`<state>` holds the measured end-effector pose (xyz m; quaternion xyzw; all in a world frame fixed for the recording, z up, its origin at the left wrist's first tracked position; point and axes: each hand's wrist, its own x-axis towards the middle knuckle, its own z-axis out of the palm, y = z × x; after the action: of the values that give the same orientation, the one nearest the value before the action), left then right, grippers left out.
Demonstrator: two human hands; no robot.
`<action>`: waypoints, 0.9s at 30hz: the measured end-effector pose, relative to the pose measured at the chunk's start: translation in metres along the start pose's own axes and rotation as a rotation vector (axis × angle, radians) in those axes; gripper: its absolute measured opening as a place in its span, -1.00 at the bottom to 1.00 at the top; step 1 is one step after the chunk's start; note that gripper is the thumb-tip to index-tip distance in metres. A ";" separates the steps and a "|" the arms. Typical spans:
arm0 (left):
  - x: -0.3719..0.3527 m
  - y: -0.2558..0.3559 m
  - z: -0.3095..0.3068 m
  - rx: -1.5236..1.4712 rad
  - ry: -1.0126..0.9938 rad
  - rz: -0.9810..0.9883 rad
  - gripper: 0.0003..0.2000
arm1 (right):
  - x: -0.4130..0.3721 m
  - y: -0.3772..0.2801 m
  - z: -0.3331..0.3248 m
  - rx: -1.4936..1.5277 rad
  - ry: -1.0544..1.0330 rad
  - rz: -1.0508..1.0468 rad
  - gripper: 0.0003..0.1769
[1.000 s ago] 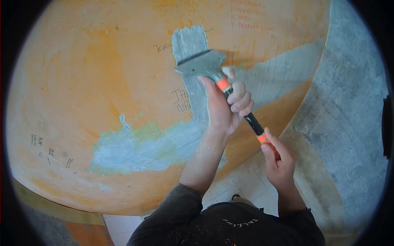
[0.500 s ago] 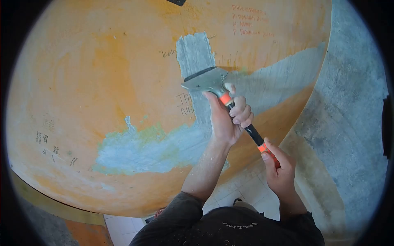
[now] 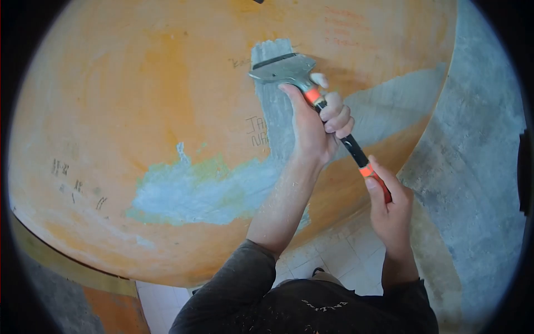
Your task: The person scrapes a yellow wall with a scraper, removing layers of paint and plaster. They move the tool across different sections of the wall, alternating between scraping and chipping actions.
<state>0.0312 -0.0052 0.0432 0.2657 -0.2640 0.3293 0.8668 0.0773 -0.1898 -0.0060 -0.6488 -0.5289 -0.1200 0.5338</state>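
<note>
A long-handled scraper with a wide grey head and a black and orange handle lies against a curved orange painted surface. My left hand is closed round the handle just below the head, thumb pressed up against the head. Lower down, my right hand grips the orange end of the handle. The blade rests in a bared grey strip, near that strip's top edge. Beneath it spreads a larger pale blue-grey patch with greenish borders.
Dark handwriting and red handwriting mark the orange paint. A grey wall or floor surface runs along the right. White floor tiles show below, by my body. Pale flecks lie on my dark shirt.
Both hands have pushed the scraper up along the grey strip, closer to its top edge. The view has shifted slightly. Both hands keep their hold.
</note>
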 end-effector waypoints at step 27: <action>-0.003 0.005 0.000 -0.063 0.012 -0.040 -0.37 | 0.002 -0.006 -0.007 0.027 0.000 -0.048 -0.65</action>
<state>0.0257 -0.0031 0.0431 0.2415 -0.2634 0.3051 0.8827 0.0760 -0.1952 0.0016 -0.6287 -0.5458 -0.1255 0.5395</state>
